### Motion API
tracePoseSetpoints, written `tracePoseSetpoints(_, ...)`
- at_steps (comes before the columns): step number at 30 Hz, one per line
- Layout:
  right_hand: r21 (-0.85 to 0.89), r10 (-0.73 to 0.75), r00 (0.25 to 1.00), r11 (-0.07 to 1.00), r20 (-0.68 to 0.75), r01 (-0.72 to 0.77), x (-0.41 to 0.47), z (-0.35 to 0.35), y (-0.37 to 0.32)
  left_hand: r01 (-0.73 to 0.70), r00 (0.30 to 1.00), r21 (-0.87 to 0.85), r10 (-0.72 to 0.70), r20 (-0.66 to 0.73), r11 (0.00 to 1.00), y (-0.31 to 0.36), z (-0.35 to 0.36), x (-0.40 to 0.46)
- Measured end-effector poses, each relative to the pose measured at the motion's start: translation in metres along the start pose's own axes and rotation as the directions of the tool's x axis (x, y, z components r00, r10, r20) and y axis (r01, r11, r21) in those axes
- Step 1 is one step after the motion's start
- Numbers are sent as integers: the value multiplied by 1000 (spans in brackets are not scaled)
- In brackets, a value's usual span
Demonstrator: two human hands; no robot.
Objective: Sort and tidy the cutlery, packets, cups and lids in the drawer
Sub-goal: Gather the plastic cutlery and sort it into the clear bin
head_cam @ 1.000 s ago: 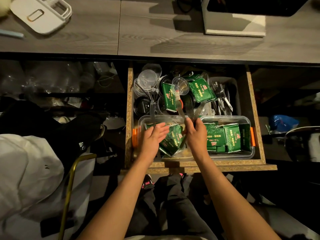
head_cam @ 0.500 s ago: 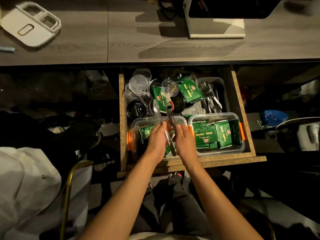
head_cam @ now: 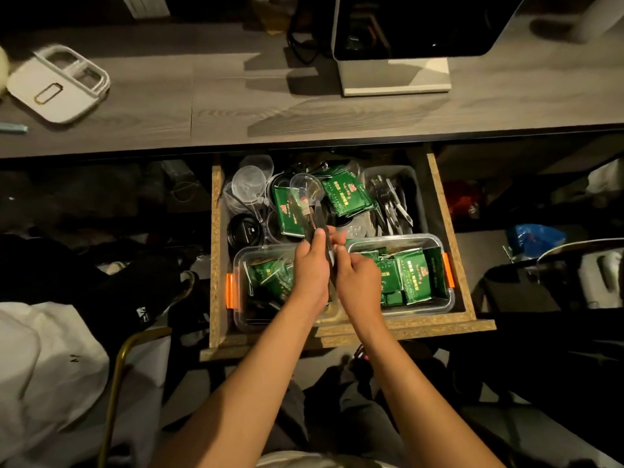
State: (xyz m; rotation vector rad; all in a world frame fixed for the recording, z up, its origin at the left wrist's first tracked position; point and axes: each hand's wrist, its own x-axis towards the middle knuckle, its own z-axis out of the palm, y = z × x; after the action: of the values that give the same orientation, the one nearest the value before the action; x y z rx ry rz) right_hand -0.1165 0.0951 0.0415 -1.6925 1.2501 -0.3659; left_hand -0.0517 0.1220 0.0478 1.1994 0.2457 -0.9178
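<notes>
Cutlery bundle (head_cam: 314,224), gripped by both hands, points away over drawer (head_cam: 439,231).

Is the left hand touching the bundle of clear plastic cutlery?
Touching. In the head view, the left hand has its fingers curled round the bundle of clear plastic cutlery, with no gap visible between them.

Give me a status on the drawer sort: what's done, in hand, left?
Done: the right clear tub holds neat green packets, and the grey tray holds metal cutlery.
In hand: the left hand and right hand together grip a bundle of clear plastic utensils above the tubs.
Left: loose packets, cups and black lids are jumbled at the back; the left tub is messy.
</notes>
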Motion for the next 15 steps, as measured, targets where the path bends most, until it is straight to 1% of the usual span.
tracePoseSetpoints(2,86,59,997,994,42,-62,8,-19,6,-11,999,-105,6,-44,994,1,17,3)
tracePoseSetpoints(3,142,106,993,983,59,-113,12,-30,9,-27,998,-183,16,-62,983,4,25,4)
tracePoseSetpoints(4,221,171,982,958,75,-183,17,-41,13,-52,996,-260,32,-81,964,6,32,7)
tracePoseSetpoints(5,325,247,964,908,96,-265,23,-52,16,-83,994,-311,55,-98,947,9,39,8)
tracePoseSetpoints(6,445,319,937,825,142,-348,28,-63,20,-116,990,-331,83,-111,936,9,48,9)
tracePoseSetpoints(8,641,391,868,590,305,-491,39,-79,26,-180,982,-304,151,-116,936,1,68,8)
tracePoseSetpoints(9,684,403,834,487,376,-543,43,-85,27,-200,978,-276,177,-109,940,-5,79,6)
tracePoseSetpoints(10,701,408,809,418,423,-577,48,-90,28,-209,977,-256,189,-99,944,-13,90,4)
tracePoseSetpoints(11,709,412,796,382,444,-593,52,-94,29,-207,977,-250,190,-93,946,-19,100,1)
tracePoseSetpoints(15,730,447,767,302,460,-614,66,-113,35,-223,973,-212,206,-102,952,-42,127,0)
